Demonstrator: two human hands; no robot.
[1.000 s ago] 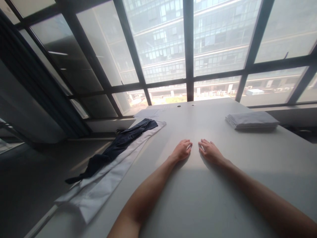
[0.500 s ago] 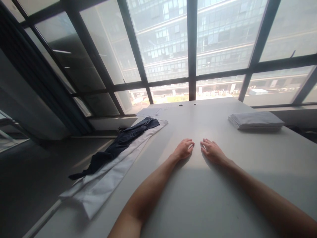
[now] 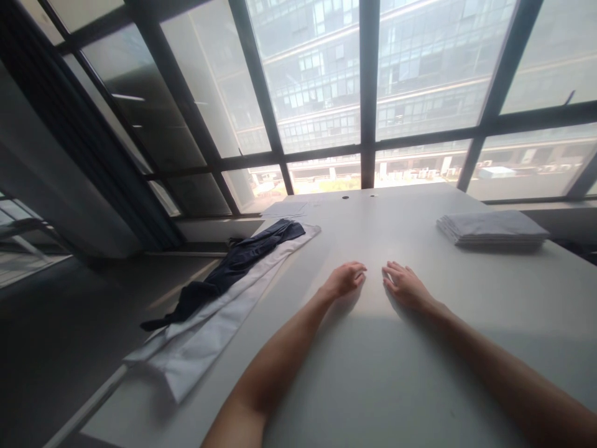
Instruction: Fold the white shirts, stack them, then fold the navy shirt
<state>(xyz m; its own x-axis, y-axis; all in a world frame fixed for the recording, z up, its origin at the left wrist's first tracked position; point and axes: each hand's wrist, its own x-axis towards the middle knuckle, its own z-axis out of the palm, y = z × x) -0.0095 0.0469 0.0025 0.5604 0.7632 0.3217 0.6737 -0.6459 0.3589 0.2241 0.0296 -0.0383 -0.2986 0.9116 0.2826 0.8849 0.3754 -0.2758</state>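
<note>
Both my hands are at the middle of a white table, a small gap between them. My left hand holds nothing; its fingers are loosely bent and a little apart, with a shadow beneath it. Facing it, my right hand is also bare, its fingers spread and resting on or just over the tabletop. Along the table's left edge lies a dark navy cloth on top of a long white cloth. A neat stack of folded white cloth sits to the right, beyond my right hand.
Sheets of paper lie at the table's far left corner. Near the far edge is a small dark hole. Large windows with dark frames stand behind the table. A dark curtain hangs at the left.
The view has shifted slightly, so the table and cloths appear a little further right. My left hand looks slightly raised, with a wider shadow under it; my right hand has hardly changed.
</note>
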